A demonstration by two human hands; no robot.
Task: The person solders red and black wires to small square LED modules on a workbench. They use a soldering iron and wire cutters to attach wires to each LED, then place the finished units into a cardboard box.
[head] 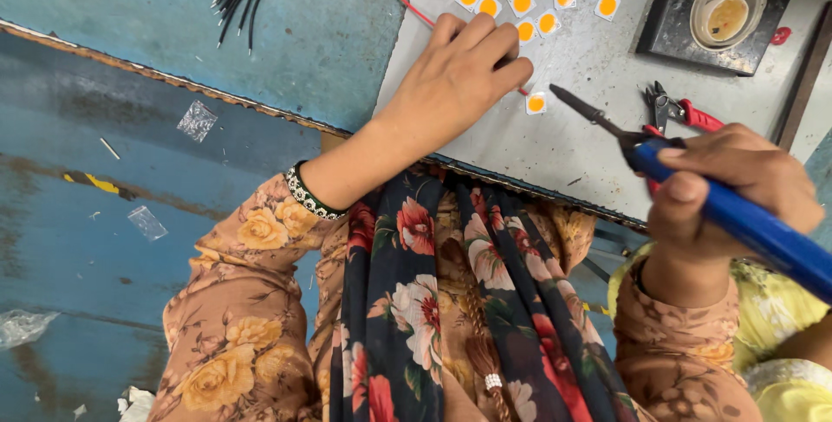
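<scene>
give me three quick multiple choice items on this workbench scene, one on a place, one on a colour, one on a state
1. Where does the small square white chip with the orange round centre nearest the soldering tip lie?
A. on the grey metal sheet
B. on the blue floor
C. in the round tin

2. What colour is the handle of the soldering iron?
A. green
B. blue
C. white

3. How is the right hand?
A. flat and open
B. closed around the soldering iron
C. out of view

Answers:
1. A, since the chip rests alone on the grey sheet, just right of the left hand.
2. B, as the handle in the fist is plainly blue.
3. B, because the fingers wrap the handle, with the dark tip aimed toward the chip.
</scene>
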